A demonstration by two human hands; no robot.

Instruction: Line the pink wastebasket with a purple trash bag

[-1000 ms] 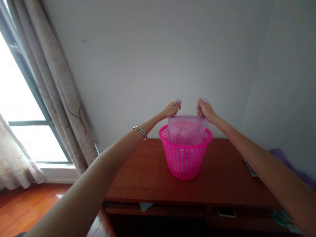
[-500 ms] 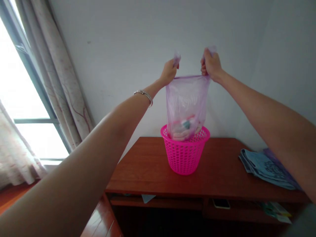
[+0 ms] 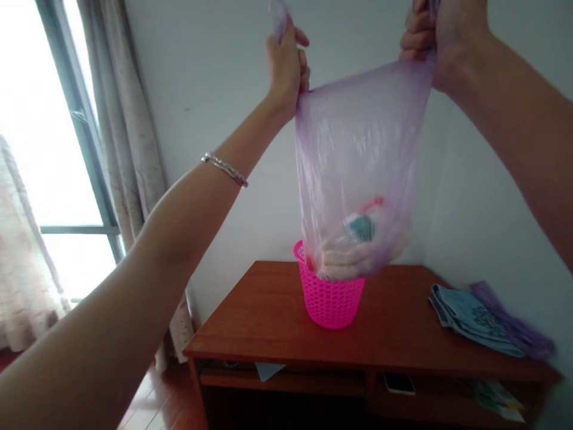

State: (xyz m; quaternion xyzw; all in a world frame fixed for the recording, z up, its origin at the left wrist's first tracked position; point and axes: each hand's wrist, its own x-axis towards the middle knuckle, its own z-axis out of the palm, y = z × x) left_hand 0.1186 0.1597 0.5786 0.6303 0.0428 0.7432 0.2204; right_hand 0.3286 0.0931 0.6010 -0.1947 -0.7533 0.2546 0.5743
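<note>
A thin, see-through purple plastic bag (image 3: pixel 358 143) hangs stretched between my two raised hands. My left hand (image 3: pixel 286 68) is closed round one top corner of it, with a bit of film sticking up above the fingers. At the other corner, higher up, my right hand (image 3: pixel 441 39) is wrapped round the film; the top of this hand is cut off by the frame's upper edge. Light, crumpled waste with a teal patch and a red strip shows through at the bag's bottom. Behind and below the bag stands a pink perforated basket (image 3: pixel 332 304), its right rim hidden by the bag.
The basket stands on a reddish-brown wooden desk (image 3: pixel 250 316). Folded blue cloth (image 3: pixel 474 319) and crumpled purple plastic (image 3: pixel 514 322) lie at its right end. A phone (image 3: pixel 400 383) rests on the shelf underneath. Curtains (image 3: pixel 134 119) and a window are at the left.
Both hands have risen and come nearer to me, lifting the bag up out of the basket. It now hangs in front of the basket, which stays on the desk.
</note>
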